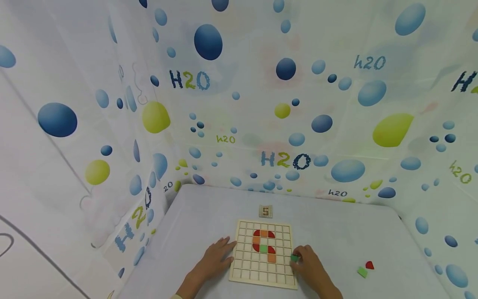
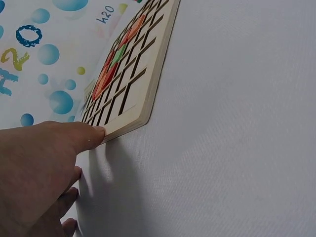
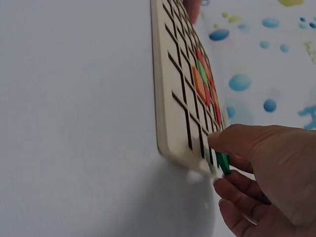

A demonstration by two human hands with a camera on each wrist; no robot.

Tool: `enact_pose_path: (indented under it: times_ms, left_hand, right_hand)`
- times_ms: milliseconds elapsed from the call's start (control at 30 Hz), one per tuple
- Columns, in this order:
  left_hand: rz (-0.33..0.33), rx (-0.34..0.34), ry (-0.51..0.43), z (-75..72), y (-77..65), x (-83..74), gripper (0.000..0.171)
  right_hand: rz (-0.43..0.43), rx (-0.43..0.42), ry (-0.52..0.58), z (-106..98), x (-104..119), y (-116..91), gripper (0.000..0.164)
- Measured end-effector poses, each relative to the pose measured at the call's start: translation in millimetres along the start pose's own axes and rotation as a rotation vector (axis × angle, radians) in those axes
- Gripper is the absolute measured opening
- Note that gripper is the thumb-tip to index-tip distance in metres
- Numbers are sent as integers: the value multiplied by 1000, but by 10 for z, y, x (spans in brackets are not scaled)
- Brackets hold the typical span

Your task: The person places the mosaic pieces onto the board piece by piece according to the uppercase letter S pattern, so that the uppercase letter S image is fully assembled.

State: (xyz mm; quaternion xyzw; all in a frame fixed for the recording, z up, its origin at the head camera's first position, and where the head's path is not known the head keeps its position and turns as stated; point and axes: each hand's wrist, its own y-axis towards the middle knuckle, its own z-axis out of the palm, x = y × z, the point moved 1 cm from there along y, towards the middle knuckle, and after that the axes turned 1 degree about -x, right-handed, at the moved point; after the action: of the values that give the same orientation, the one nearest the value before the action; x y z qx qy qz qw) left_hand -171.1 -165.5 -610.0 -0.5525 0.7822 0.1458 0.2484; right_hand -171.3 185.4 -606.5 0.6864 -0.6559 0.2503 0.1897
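Note:
A pale wooden grid board lies on the white table. Red, orange and green tiles fill some of its squares, among them a light green tile and an orange tile. My left hand rests at the board's left edge with its fingers extended; in the left wrist view the thumb touches that edge. At the opposite edge, my right hand pinches a darker green tile between thumb and fingers. The right wrist view shows this green tile partly covered by the fingers.
Behind the board stands a small card with a brown figure like a 5 or S. Out to the right lie a loose light green tile and a red piece. A patterned curtain borders the table's back and sides.

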Motion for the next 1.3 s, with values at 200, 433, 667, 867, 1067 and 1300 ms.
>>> enact_pose_path:
  times_ms: [200,433,667,867,1067,1300]
  left_hand:
    - [12,-3,-1,-6,-4,-7,56]
    - [7,-6,-3,11,-6,4,56]
    - [10,-10,0,9,-17,-8,55]
    - [7,-13,13,16,-9,10,56]
    - [-9,-11,13,32,8,31,56]
    - [-18,-11,21,18,7,12,56]
  right_hand:
    - [-226,74,53,228,272,-73,22]
    - [-374,61,-7,332,421,-125,25]
    - [-383,83,-35,324,435,-140,19]
    - [-412,75,-45,327,409,-138,17]
    - [-439,51,-47,316,410,-140,20]
    - [-427,85,24,327,422,-136,19]
